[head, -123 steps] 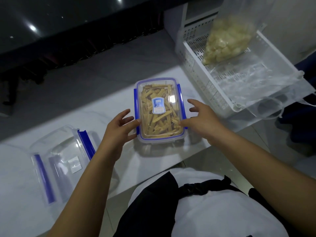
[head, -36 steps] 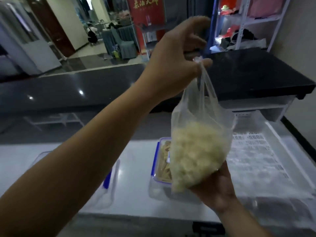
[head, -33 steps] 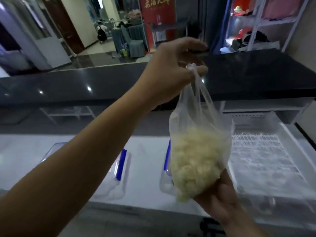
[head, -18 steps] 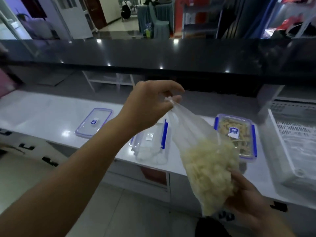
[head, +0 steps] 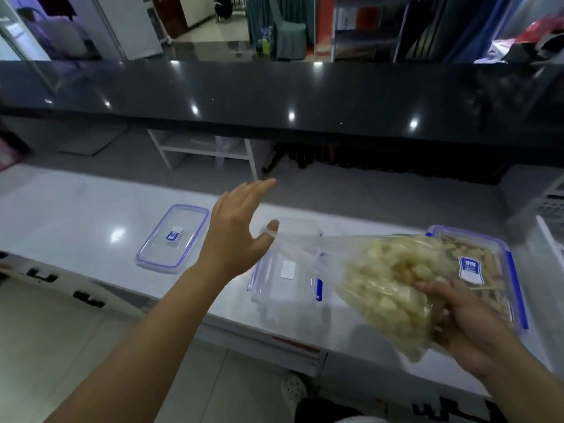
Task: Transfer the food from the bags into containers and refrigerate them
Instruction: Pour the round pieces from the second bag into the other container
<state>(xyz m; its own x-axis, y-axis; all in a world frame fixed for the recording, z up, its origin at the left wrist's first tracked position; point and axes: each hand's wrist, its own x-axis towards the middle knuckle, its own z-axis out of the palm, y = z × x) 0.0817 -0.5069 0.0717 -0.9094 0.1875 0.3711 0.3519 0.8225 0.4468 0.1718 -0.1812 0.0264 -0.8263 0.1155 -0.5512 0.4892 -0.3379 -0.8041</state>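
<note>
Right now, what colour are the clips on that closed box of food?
Blue. The closed box has blue side clips and a clear lid, seen in the head view.

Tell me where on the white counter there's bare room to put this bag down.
The white counter lies bare left of the loose lid, and a narrower strip shows between that lid and the empty container. The right is crowded: the filled container sits close to the empty one, with the bag in the right hand over them.
</note>
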